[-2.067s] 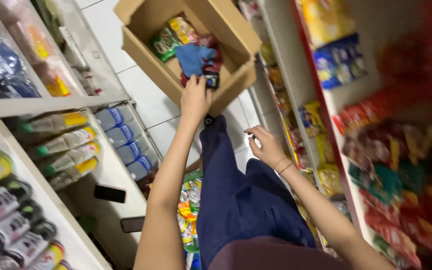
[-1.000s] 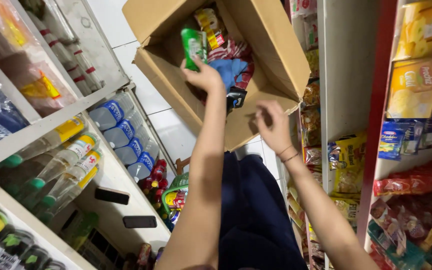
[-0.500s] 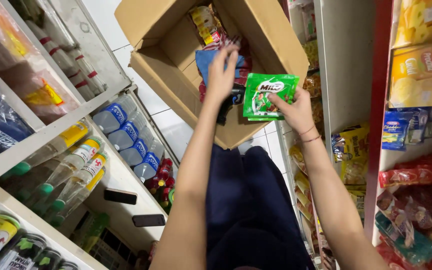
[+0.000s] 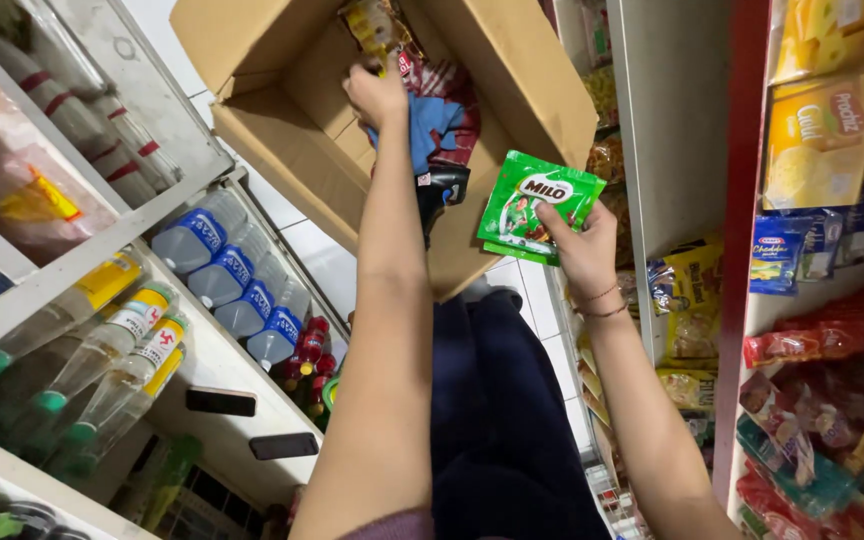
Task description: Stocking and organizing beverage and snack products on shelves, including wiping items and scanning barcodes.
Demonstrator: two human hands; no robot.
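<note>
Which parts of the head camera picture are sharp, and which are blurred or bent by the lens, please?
In the head view, the green sachet in the right hand is sharp, as is the left hand reaching into the cardboard box; the red snack packets at the right edge are smeared; the shelf rail on the left slants and looks bowed from wide-angle distortion; lighting is even, without hard shadows.

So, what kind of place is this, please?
Probably a small grocery shop: shelves of bottled drinks, racks of snack packets, and an open cardboard box of stock. The right hand holds a green sachet.
</note>
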